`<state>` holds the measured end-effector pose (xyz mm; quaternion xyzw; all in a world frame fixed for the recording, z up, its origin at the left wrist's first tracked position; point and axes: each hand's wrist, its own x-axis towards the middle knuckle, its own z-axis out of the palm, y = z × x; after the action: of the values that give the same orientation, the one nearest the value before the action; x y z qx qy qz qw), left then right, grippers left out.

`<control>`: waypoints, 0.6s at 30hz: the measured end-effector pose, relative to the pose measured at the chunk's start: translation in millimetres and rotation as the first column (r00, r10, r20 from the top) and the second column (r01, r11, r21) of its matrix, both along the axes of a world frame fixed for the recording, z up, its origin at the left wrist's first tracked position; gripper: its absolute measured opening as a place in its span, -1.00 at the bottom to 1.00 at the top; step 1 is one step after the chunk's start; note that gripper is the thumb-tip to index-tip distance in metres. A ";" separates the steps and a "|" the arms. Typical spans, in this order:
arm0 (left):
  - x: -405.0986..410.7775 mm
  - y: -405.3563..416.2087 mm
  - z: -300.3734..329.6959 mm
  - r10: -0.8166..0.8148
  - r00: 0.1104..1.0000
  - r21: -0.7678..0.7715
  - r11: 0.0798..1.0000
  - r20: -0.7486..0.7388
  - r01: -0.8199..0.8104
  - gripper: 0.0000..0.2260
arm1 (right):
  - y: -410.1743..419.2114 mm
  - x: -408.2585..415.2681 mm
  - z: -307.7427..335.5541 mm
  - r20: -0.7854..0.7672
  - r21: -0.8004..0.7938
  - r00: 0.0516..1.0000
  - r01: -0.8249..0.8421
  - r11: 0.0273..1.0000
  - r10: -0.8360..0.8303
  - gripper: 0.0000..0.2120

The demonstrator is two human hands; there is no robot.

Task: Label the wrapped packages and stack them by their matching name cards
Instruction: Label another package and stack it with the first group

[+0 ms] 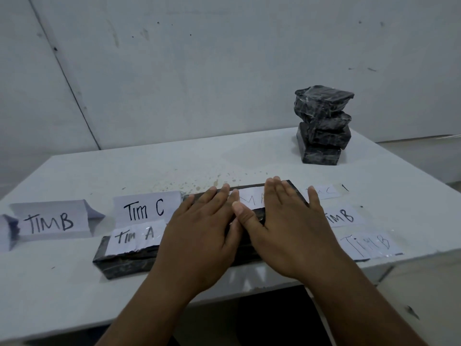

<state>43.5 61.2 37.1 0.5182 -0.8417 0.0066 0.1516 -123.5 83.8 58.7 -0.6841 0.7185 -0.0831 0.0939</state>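
Two black wrapped packages lie at the table's front. The nearer one (124, 260) carries a white label reading "TIM A" (134, 237). My left hand (199, 236) and my right hand (287, 226) press flat, fingers straight, on the farther package (291, 191), smoothing a white label (252, 199) onto its top. Folded name cards "TIM B" (51, 222) and "TIM C" (146, 206) stand at the left. Loose labels lie at the right: one partly hidden (329, 192), a "TIM B" (341, 217) and another "TIM B" (369, 243).
A stack of several unlabelled black wrapped packages (323, 126) stands at the back right of the white table (174, 168). Grey walls close the space behind. The table's front edge runs just below my wrists.
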 end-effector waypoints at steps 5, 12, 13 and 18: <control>2.2 1.6 -3.1 0.064 0.998 0.005 0.998 -0.019 -0.064 -0.35 | -4.2 3.5 -1.7 0.013 -0.018 0.999 0.036 0.999 -0.036 -0.01; 5.9 1.3 -2.0 0.079 0.996 0.000 0.997 -0.043 -0.079 -0.32 | -4.9 -4.1 -9.1 -0.009 -0.094 0.998 -0.065 0.993 0.065 -0.15; 7.7 0.7 -1.4 0.081 0.996 0.006 0.997 -0.048 -0.081 -0.32 | -5.3 -4.5 -8.7 -0.006 -0.077 0.998 -0.058 0.995 0.058 -0.13; 27.7 4.9 -0.8 0.155 0.988 0.023 0.988 -0.026 -0.154 -0.17 | -5.8 4.8 -7.3 -0.008 -0.050 1.000 -0.002 0.999 0.001 0.07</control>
<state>71.2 66.1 36.3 0.5834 -0.7969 0.0023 0.1566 -118.8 78.1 51.4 -0.6871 0.7160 -0.0984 0.0738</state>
